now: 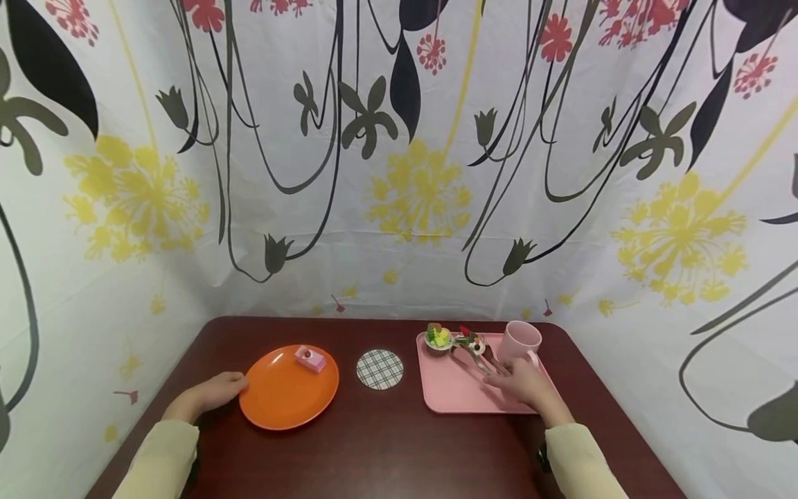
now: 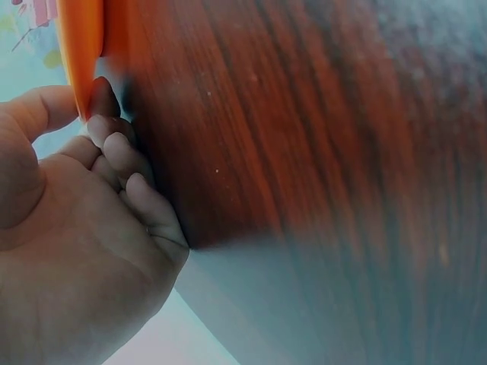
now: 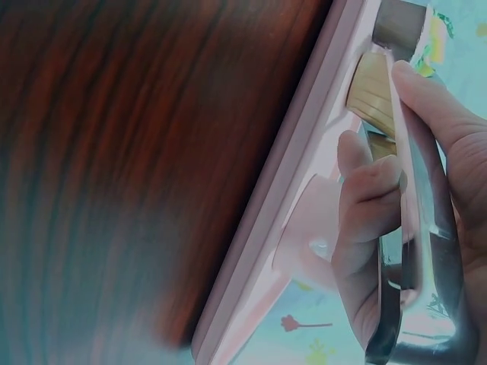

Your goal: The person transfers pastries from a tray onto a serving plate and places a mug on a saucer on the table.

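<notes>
On the left of the table, my left hand (image 1: pixel 218 390) pinches the near-left rim of an orange plate (image 1: pixel 280 388) between thumb and curled fingers. A small pink cake slice (image 1: pixel 310 358) sits toward the plate's far side. Over the pink tray (image 1: pixel 449 398) on the right, my right hand (image 1: pixel 526 381) grips shiny metal tongs (image 3: pixel 426 251), thumb on one arm and fingers on the other. Their tips point at two small toy desserts: a cup with yellow-green topping (image 1: pixel 439 337) and a cream one with dark berries (image 1: pixel 476 346). Just beyond the hand stands a pink mug (image 1: pixel 520 338).
Between plate and tray lies a round white coaster (image 1: pixel 379 369) with a dark checked pattern. All of it is on a dark wooden table (image 1: pixel 374 450). A flower-printed curtain (image 1: pixel 312 208) hangs around the table's back and sides.
</notes>
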`<state>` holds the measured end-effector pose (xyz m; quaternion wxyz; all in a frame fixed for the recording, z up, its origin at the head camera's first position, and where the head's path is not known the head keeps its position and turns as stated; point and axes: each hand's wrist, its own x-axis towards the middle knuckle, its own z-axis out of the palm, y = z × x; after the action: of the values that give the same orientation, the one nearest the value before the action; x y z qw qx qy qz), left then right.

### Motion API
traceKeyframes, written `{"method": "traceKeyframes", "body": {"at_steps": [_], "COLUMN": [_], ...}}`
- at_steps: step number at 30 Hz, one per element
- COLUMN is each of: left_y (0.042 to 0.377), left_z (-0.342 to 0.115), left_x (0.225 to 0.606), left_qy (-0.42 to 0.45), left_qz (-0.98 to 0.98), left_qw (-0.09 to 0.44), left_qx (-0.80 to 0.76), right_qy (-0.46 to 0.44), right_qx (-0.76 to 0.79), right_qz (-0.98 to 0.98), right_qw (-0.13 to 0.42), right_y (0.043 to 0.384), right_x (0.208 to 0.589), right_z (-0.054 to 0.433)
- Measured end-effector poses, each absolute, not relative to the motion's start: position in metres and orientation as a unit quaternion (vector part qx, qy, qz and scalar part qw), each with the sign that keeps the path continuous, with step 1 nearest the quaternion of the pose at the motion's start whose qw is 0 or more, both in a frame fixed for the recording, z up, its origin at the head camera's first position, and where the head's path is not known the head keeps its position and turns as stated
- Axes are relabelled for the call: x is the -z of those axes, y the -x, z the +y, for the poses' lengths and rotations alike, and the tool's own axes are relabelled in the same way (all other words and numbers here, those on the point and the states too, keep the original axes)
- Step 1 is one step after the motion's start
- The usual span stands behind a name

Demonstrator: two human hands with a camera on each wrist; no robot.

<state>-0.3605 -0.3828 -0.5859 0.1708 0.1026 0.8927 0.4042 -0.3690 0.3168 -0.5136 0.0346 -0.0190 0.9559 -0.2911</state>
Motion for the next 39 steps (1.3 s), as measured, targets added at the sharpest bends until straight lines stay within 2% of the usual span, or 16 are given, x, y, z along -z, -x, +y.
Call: {"method": "traceKeyframes", "body": {"at_steps": [13,17,29,39], "left_y": [0.372,0.369,0.375,0.366], "left_z": [-0.383,-0.382,-0.378,-0.372], "left_x": [0.597,0.594,0.602,0.591], "left_qy": [-0.045,-0.066,-0.015,-0.019], "left_qz": [0.894,0.895,0.895,0.897], "left_qw": [0.189,0.186,0.180,0.179], "left_qx": [-0.405,-0.399,-0.408,-0.405], "right_qy": [0.035,0.023,0.002,0.003], "right_qx": [0.297,0.281,0.277,0.286], "right_qz": [0.954,0.959,0.961,0.958], "right_qw": [0.013,0.018,0.019,0.021], "right_y": [0.365,0.361,0.352,0.343], "right_x": [0.513,0.508,0.501,0.493], "right_z": [0.321,0.322,0.326,0.324]}}
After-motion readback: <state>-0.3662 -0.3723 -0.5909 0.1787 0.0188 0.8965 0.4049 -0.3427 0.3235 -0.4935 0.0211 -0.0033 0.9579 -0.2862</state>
